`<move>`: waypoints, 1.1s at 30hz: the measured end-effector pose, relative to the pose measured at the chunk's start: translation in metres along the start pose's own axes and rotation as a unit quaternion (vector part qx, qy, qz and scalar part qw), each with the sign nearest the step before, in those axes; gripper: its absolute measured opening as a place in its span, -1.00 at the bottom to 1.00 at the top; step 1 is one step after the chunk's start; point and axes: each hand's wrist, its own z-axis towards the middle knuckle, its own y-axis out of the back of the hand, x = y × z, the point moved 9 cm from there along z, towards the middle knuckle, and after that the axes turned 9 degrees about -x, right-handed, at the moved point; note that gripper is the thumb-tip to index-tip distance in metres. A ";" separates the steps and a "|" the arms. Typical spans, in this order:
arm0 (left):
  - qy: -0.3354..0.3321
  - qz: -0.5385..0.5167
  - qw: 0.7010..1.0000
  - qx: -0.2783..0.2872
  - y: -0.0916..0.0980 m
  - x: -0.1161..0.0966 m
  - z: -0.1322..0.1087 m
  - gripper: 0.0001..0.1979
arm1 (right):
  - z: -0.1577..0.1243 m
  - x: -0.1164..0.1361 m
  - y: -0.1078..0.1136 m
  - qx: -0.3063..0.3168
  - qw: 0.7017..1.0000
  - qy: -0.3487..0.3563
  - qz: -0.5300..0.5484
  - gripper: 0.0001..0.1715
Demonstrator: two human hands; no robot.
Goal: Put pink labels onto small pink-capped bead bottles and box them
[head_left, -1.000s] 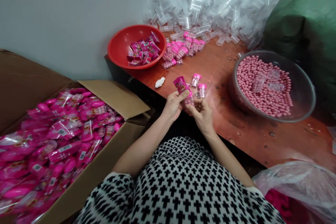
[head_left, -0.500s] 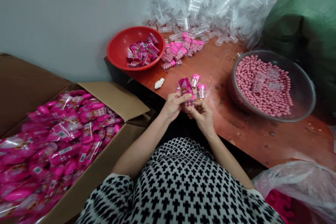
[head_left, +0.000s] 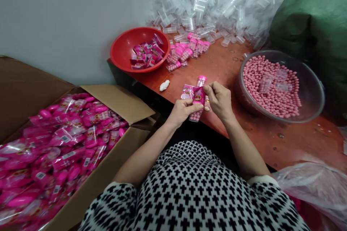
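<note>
My left hand (head_left: pixel 182 112) is closed around a clear tube of pink balls (head_left: pixel 195 116), its thumb across the upper end. A shiny pink wrapper (head_left: pixel 199 95) lies over that end of the tube. My right hand (head_left: pixel 220 101) pinches the upper right edge of the wrapper between thumb and fingers. A pink-and-clear printed piece (head_left: pixel 187 91) shows just left of the wrapper; whether it is part of it I cannot tell. Behind the hands, a pink-capped filled tube (head_left: pixel 201 80) rests on the table. Another tube is mostly hidden by my right hand.
A red bowl (head_left: pixel 116 57) holds pink packets, beside several filled tubes (head_left: pixel 179 50). Clear empty tubes (head_left: pixel 200 3) pile up at the back. At right stands a bowl (head_left: pixel 311 104) of pink balls. An open carton (head_left: pixel 119 104) of packets is at left.
My right hand has moved up from the tube's lower end to the wrapper's upper right edge. The wrapper looks more spread out, and more of the tube shows below my left thumb.
</note>
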 end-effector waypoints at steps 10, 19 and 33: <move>0.023 -0.099 0.989 -0.109 0.026 0.011 0.005 -0.71 | -0.012 -0.026 0.023 -0.090 0.983 -0.115 0.108 -0.68; 0.033 -0.240 0.959 -0.146 0.011 0.006 0.015 -0.58 | -0.073 -0.025 -0.028 0.003 0.970 -0.163 0.182 -0.58; 0.049 -0.206 0.970 -0.122 0.011 0.007 0.015 -0.64 | -0.083 -0.033 -0.032 -0.038 0.900 -0.249 0.357 -0.70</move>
